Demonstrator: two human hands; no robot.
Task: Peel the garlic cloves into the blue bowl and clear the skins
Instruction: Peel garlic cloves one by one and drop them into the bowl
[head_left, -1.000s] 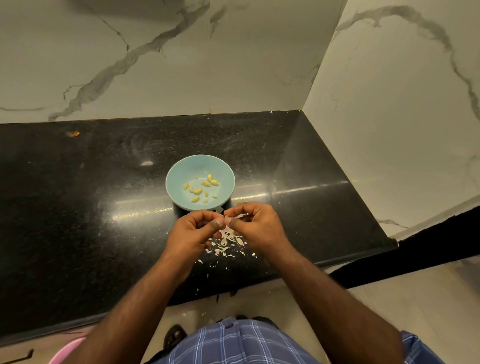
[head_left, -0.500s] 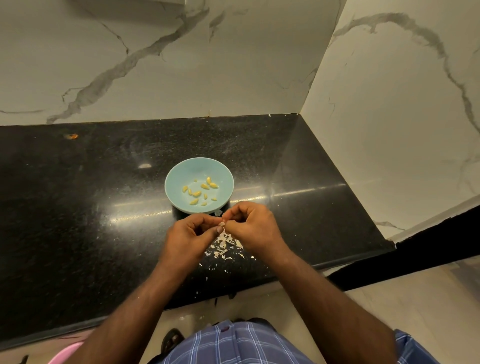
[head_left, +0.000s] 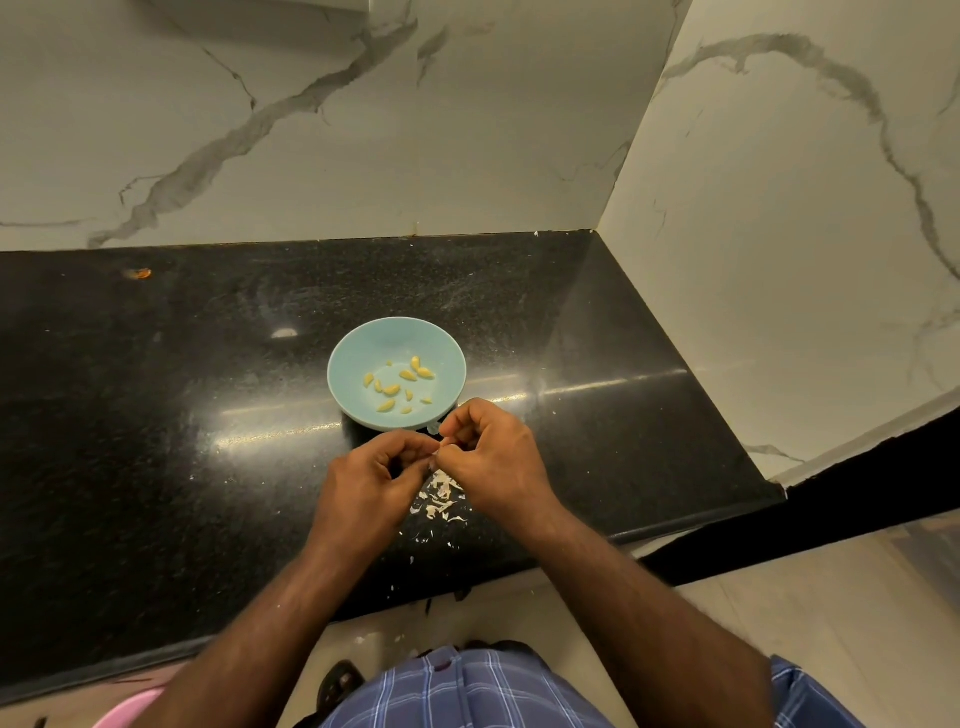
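Just in front of the round light-blue bowl (head_left: 358, 358) on the black stone worktop (head_left: 156, 415) | left hand (head_left: 371, 486) and right hand (head_left: 496, 460) both pinch one small garlic clove (head_left: 439, 451) | bowl lies directly beyond, right hand nearer | papery white skins (head_left: 441, 496) below the hands

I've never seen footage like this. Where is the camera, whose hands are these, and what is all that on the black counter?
There is no machine here: a person wears a wide-angle camera on the head, looking forward and down, so you see their own arms. The left hand and the right hand meet over the black counter, fingers curled, pinching something small and pale between the fingertips, most likely a garlic clove being peeled; it is too small to tell for certain. Just beyond the hands stands a blue bowl holding about a dozen peeled cloves. Below the hands, white skins lie scattered on the counter, not yet cleared. Marble walls rise behind and to the right. At the bottom are checked shorts and the floor.
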